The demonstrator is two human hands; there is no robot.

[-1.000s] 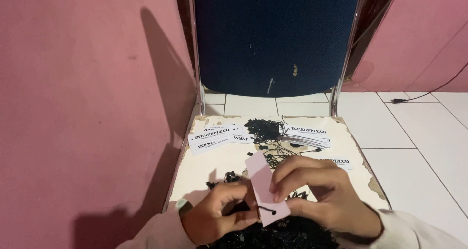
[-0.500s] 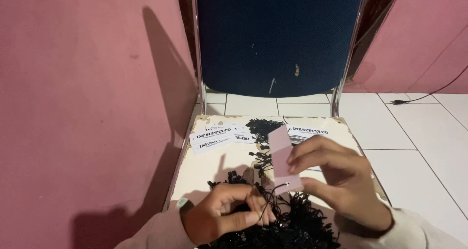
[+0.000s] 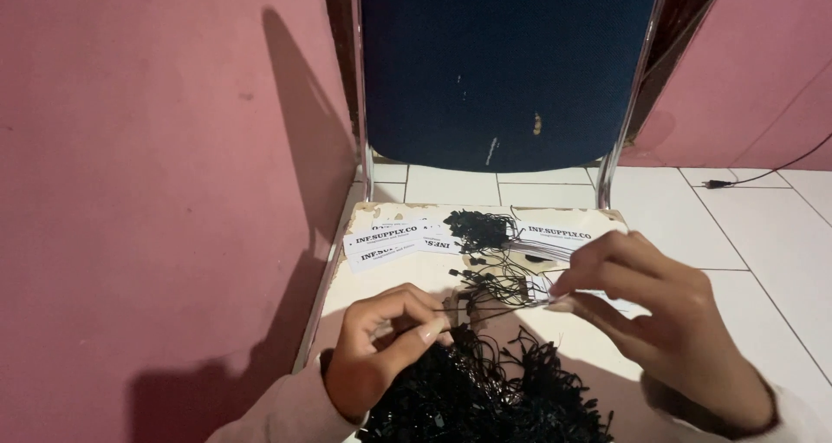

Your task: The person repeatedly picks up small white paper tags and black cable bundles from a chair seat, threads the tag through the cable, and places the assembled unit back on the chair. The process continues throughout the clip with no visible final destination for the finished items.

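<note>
My left hand point(image 3: 381, 352) is curled nearly shut, thumb and forefinger pinching one end of a thin black string point(image 3: 494, 309). My right hand point(image 3: 659, 322) pinches the other end between fingertips, its remaining fingers loosely bent; whether it also grips a tag I cannot tell, since the fingers cover that spot. The string runs taut between both hands. Just below them lies a heap of black strings point(image 3: 485, 391), touching my left hand. Beyond the string, a smaller tangle point(image 3: 477, 231) sits among white printed tags point(image 3: 386, 245), with another stack of tags point(image 3: 555, 239) just above my right hand. All rest on a worn chair seat point(image 3: 373, 291); its dark blue backrest point(image 3: 507, 70) stands farther off, with a pink wall point(image 3: 156, 192) left of my left hand.
</note>
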